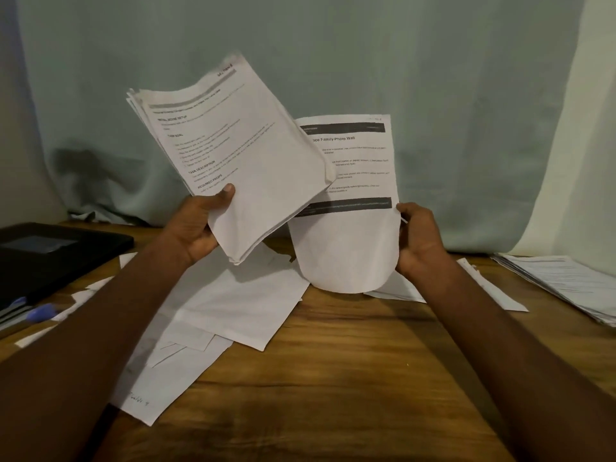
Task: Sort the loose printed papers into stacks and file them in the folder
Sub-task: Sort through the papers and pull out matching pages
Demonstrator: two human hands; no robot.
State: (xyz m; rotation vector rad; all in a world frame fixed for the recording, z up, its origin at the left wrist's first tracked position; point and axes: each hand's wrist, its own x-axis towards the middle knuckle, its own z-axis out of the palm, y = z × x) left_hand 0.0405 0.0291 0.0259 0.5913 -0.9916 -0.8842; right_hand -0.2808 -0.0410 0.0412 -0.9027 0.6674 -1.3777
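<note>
A black folder (56, 255) lies closed at the table's (333, 378) far left edge, blue pens (40, 311) just beside it. Loose papers (213, 315) are scattered face down on the wood; 1 bears illegible handwriting. The left hand (203, 225) grips a raised sheaf (233, 151), thumb on top, headed "TASK GOAL", "TASK DESCRIPTION", "REQUIRED PROPS". The right hand (420, 241) pinches 1 curled sheet (350, 208) reading "Family Photo Wall". A sorted stack (566, 281) rests at far right.
</note>
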